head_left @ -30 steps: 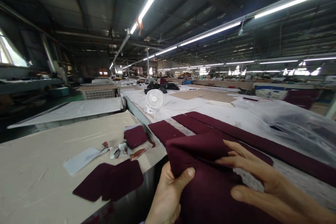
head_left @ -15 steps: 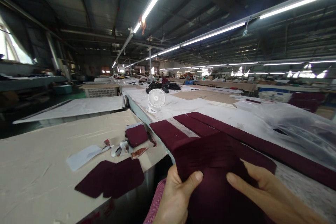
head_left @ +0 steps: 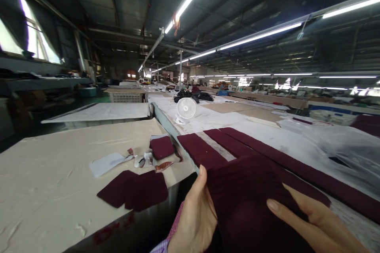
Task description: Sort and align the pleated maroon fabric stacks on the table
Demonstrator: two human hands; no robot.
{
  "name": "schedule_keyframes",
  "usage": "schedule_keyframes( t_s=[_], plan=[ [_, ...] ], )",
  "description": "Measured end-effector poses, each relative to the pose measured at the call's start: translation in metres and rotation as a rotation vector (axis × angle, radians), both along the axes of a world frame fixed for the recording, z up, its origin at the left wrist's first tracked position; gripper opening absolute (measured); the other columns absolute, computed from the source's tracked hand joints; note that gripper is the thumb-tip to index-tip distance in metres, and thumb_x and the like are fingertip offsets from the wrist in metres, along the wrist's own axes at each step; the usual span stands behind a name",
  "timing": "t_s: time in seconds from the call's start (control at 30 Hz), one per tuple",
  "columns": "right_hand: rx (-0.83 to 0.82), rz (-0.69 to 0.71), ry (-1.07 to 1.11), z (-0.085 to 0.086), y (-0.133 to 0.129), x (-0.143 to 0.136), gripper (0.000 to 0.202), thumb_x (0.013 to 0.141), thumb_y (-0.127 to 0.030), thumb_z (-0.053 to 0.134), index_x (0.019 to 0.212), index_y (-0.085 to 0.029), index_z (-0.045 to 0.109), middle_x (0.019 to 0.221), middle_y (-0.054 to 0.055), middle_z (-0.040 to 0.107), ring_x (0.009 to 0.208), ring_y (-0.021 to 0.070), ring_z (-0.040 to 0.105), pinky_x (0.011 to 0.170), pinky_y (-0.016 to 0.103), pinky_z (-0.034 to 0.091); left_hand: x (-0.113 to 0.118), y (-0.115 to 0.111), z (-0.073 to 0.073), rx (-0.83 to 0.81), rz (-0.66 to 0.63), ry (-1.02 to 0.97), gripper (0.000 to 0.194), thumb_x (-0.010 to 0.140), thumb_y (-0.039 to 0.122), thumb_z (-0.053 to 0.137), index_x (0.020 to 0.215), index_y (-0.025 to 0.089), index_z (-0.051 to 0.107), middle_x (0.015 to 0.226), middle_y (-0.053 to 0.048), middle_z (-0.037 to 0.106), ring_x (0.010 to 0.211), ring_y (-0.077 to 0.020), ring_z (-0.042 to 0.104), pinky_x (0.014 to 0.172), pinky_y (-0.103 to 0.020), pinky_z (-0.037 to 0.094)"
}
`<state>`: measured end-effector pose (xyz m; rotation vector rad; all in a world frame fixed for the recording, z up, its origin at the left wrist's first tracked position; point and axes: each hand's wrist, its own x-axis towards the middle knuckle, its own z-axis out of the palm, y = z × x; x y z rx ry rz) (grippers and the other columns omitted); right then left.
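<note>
A dark burgundy piece of fabric [head_left: 246, 201] is held up in front of me, its layers too dark to tell apart. My right hand [head_left: 314, 217] grips its right side, thumb on the near face and fingers behind. At the left edge, my left hand [head_left: 197, 213] has its thumb raised along the side; the other fingers are partly hidden behind the cloth. Beyond it lie a burgundy panel [head_left: 200, 148] and long burgundy strips [head_left: 267, 156] on the white-covered table. Two overlapping burgundy pieces [head_left: 133, 189] rest on the beige-covered table to the left.
A small burgundy stack [head_left: 162, 147], a white sheet piece [head_left: 107, 164] and scraps [head_left: 144, 160] lie on the beige table [head_left: 59, 158]. A gap separates it from the white table. Farther off are a white fan [head_left: 186, 108], dark cloth [head_left: 194, 95] and clear plastic [head_left: 350, 146].
My left thumb has lifted off the fabric's face and now points up beside its edge. My right hand keeps its grip. The view has turned slightly left.
</note>
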<state>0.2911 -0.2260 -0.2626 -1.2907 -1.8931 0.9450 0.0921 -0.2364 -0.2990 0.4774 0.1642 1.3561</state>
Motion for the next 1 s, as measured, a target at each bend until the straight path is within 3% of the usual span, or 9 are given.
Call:
schedule_keyframes(
  t_s=[0.27, 0.53, 0.7, 0.8, 0.9, 1.0],
  plan=[
    [-0.005, -0.020, -0.006, -0.006, 0.003, 0.005, 0.058, 0.074, -0.045, 0.066, 0.128, -0.026, 0.057, 0.140, 0.006, 0.050, 0.131, 0.0355, 0.040, 0.102, 0.046, 0.044, -0.008, 0.008, -0.006, -0.030, -0.080, -0.002, 0.039, 0.090, 0.035, 0.045, 0.111, 0.010, 0.065, 0.107, -0.012, 0.072, 0.114, -0.0271, 0.059, 0.103, -0.040, 0.041],
    [-0.038, 0.062, 0.019, -0.002, 0.003, 0.005, 0.058, 0.080, -0.038, 0.062, 0.136, -0.030, 0.049, 0.143, 0.000, 0.046, 0.137, 0.0300, 0.031, 0.115, 0.043, 0.024, -0.008, 0.007, -0.002, -0.011, -0.064, -0.015, 0.039, 0.090, 0.035, 0.045, 0.112, 0.011, 0.066, 0.107, -0.012, 0.072, 0.113, -0.0266, 0.060, 0.103, -0.039, 0.040],
    [-0.051, 0.082, 0.019, 0.008, -0.001, -0.002, 0.058, 0.083, -0.037, 0.059, 0.138, -0.026, 0.046, 0.132, 0.004, 0.059, 0.136, 0.0284, 0.033, 0.115, 0.042, 0.026, -0.006, 0.005, -0.004, 0.025, -0.056, 0.007, 0.042, 0.089, 0.042, 0.046, 0.113, 0.013, 0.065, 0.110, -0.012, 0.070, 0.114, -0.0274, 0.059, 0.104, -0.042, 0.040],
    [-0.036, 0.105, 0.015, 0.010, -0.002, -0.004, 0.058, 0.084, -0.035, 0.057, 0.139, -0.023, 0.044, 0.125, 0.005, 0.064, 0.135, 0.0274, 0.036, 0.115, 0.042, 0.027, -0.003, 0.002, -0.006, 0.047, 0.046, 0.098, 0.035, 0.080, 0.029, 0.064, 0.112, 0.017, 0.065, 0.110, -0.009, 0.071, 0.112, -0.0261, 0.060, 0.104, -0.040, 0.040],
    [-0.011, 0.112, 0.020, 0.011, 0.000, -0.003, 0.054, 0.086, -0.033, 0.055, 0.138, -0.024, 0.045, 0.122, 0.005, 0.066, 0.133, 0.0268, 0.040, 0.113, 0.042, 0.030, 0.004, 0.002, -0.007, 0.039, 0.115, 0.210, 0.048, 0.064, 0.013, 0.076, 0.110, 0.020, 0.066, 0.106, -0.006, 0.072, 0.108, -0.0249, 0.062, 0.101, -0.037, 0.043],
    [0.016, 0.097, 0.013, 0.010, 0.001, -0.001, 0.044, 0.086, -0.033, 0.055, 0.130, -0.027, 0.053, 0.121, 0.004, 0.066, 0.123, 0.0285, 0.052, 0.105, 0.043, 0.041, 0.013, 0.004, -0.010, -0.015, 0.188, 0.302, 0.050, 0.059, 0.015, 0.080, 0.107, 0.017, 0.066, 0.099, -0.008, 0.074, 0.098, -0.0259, 0.067, 0.093, -0.038, 0.050]
  ],
)
